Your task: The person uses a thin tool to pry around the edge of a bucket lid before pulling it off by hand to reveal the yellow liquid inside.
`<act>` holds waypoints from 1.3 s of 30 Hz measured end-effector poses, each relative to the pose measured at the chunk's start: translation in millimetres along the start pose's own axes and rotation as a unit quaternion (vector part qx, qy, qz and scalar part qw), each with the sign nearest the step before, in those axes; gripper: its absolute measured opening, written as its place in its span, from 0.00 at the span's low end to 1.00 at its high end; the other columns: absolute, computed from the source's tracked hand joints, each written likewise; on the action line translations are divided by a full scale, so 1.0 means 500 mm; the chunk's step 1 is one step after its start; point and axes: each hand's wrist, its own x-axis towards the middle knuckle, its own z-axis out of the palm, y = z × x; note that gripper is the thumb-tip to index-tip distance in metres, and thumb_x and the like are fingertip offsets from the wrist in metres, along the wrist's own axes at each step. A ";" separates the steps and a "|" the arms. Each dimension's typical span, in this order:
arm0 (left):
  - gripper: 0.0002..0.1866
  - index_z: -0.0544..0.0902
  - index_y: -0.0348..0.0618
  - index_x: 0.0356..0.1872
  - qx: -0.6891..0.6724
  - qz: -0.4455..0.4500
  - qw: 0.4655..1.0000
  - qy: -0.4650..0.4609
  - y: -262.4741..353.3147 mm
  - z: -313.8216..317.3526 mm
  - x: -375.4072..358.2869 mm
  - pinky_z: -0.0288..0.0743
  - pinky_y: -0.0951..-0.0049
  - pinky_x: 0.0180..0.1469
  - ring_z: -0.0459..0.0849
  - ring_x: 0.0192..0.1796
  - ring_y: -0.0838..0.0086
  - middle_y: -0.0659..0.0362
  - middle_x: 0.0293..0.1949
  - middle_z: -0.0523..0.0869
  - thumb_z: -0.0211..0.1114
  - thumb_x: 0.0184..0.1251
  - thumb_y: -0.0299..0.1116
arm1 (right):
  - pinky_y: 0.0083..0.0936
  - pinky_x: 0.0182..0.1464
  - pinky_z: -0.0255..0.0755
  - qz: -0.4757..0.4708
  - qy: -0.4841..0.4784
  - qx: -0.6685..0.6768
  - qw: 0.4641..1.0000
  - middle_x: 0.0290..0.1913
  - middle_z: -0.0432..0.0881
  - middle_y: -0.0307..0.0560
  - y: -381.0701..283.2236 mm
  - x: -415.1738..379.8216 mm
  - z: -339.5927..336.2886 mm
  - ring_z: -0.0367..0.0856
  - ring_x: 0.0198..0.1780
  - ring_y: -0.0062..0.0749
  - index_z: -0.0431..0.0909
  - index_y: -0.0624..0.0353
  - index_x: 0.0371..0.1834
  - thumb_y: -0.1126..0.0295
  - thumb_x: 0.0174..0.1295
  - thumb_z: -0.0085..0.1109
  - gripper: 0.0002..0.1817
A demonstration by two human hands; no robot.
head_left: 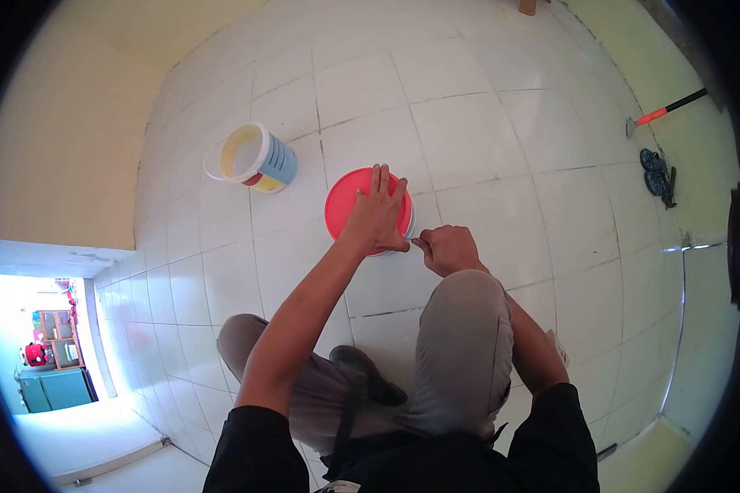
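The left hand [376,215] spreads over the red-lidded bucket [345,205], right of the pail [277,163]; the right hand [448,249] pinches a thin object [413,239] that, if forced, could slip toward the left thumb.

A: Where are the buckets located?
B: The lidded bucket [414,215] stands on the floor [485,135] before the person; the open bucket [279,164] stands apart, to its left and slightly farther off.
A: And the hands?
B: The left hand [376,212] is on the lid [341,209]; the right hand [450,249] is at its near right edge, a thin tool [413,240] between; a handled tool [652,117] is far right, by the wall [707,172].
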 end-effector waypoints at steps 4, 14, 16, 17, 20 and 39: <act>0.65 0.61 0.35 0.81 -0.004 0.009 1.000 -0.012 -0.006 -0.003 0.000 0.69 0.24 0.72 0.49 0.87 0.34 0.26 0.82 0.53 0.82 0.35 0.48 | 0.44 0.34 0.79 -0.004 -0.004 -0.030 1.000 0.23 0.86 0.49 0.002 0.005 -0.002 0.86 0.28 0.48 0.89 0.52 0.31 0.56 0.75 0.64 0.16; 0.66 0.61 0.34 0.81 -0.003 0.022 1.000 -0.021 -0.004 -0.007 0.002 0.70 0.23 0.71 0.47 0.87 0.34 0.29 0.83 0.52 0.83 0.35 0.47 | 0.46 0.39 0.81 0.039 -0.040 0.066 0.996 0.27 0.89 0.49 -0.003 0.006 -0.013 0.89 0.33 0.49 0.90 0.50 0.32 0.55 0.75 0.62 0.16; 0.66 0.61 0.34 0.81 -0.005 0.021 0.999 -0.027 -0.003 -0.006 -0.003 0.70 0.22 0.71 0.47 0.87 0.34 0.29 0.83 0.52 0.83 0.35 0.47 | 0.46 0.40 0.82 0.052 -0.082 0.046 0.994 0.28 0.89 0.50 -0.013 0.012 -0.043 0.90 0.34 0.49 0.91 0.50 0.32 0.55 0.74 0.62 0.16; 0.66 0.61 0.34 0.81 -0.006 0.021 0.999 -0.026 -0.005 -0.009 -0.002 0.70 0.22 0.71 0.47 0.87 0.34 0.29 0.83 0.52 0.83 0.35 0.47 | 0.46 0.40 0.82 0.059 -0.102 0.037 0.992 0.28 0.89 0.51 -0.017 0.018 -0.052 0.90 0.34 0.49 0.91 0.51 0.32 0.55 0.74 0.62 0.16; 0.65 0.62 0.33 0.81 -0.015 0.020 0.999 -0.021 -0.001 -0.005 -0.001 0.71 0.22 0.71 0.47 0.87 0.34 0.29 0.83 0.52 0.82 0.35 0.46 | 0.44 0.39 0.80 0.020 -0.071 -0.028 0.997 0.25 0.88 0.49 -0.008 0.011 -0.044 0.88 0.31 0.48 0.92 0.53 0.33 0.58 0.73 0.65 0.14; 0.70 0.59 0.29 0.81 -0.010 0.028 0.999 -0.025 -0.003 0.005 0.003 0.72 0.20 0.69 0.46 0.86 0.31 0.25 0.82 0.51 0.87 0.29 0.43 | 0.51 0.43 0.81 0.066 -0.055 0.034 0.996 0.31 0.89 0.56 -0.026 -0.034 -0.035 0.90 0.37 0.54 0.90 0.56 0.37 0.59 0.75 0.60 0.15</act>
